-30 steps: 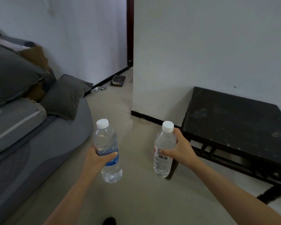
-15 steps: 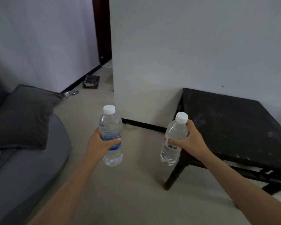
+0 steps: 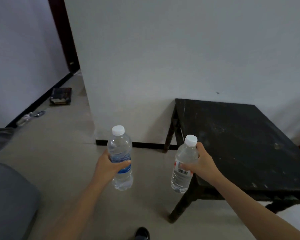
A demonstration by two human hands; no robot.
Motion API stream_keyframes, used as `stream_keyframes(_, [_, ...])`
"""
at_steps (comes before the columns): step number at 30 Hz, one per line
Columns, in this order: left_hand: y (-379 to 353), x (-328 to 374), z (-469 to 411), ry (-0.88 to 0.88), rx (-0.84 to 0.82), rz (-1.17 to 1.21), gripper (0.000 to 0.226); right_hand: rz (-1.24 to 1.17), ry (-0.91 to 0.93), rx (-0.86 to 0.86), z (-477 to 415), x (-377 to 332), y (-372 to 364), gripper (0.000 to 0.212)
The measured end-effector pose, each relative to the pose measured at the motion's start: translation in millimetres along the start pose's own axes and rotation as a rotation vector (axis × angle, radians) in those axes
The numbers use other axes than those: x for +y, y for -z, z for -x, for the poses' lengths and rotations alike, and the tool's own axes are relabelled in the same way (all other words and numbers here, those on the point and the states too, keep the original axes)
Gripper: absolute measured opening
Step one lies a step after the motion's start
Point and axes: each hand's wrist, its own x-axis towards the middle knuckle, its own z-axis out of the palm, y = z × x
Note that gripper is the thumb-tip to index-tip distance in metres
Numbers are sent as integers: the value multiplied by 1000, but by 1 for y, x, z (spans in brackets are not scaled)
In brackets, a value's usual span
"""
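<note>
Gripping blue-labelled bottle (image 3: 120, 148) in left hand (image 3: 109, 166), barcode-labelled bottle (image 3: 184, 156) in right hand (image 3: 203, 161), both clear, white-capped, seemingly full

The beige floor (image 3: 62, 161) is carrying a black table (image 3: 241, 144) standing at 3 o'clock against the white wall (image 3: 163, 66), a grey sofa (image 3: 9, 196) sitting at 8 o'clock, and a dark flat box (image 3: 61, 96) and a crumpled clear plastic item (image 3: 27, 116) lying at 10 o'clock beside the baseboard (image 3: 42, 99).
</note>
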Motion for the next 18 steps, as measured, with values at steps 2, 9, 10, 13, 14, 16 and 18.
stream_keyframes(2, [-9, 9, -40, -21, 0, -7, 39, 4, 8, 31, -43, -3, 5, 75])
stream_keyframes(9, [-22, 30, -142, -49, 66, 33, 44, -3, 61, 67, -152, -19, 21, 72])
stream_keyframes(10, [-24, 32, -152, -52, 72, 31, 44, -14, 60, 68, -162, -20, 24, 71])
stream_keyframes(13, [-32, 32, -193, -47, 68, 9, 46, -45, 46, 70, -192, -20, 34, 69])
stream_keyframes(14, [-35, 30, -208, -33, 54, 12, 47, -61, 36, 72, -202, -19, 37, 69])
stream_keyframes(16, [-44, 27, -244, -5, 17, 10, 48, -66, 17, 94, -221, -15, 43, 69])
stream_keyframes(18, [-55, 27, -277, -3, -20, -5, 50, -52, 0, 131, -238, -12, 49, 69])
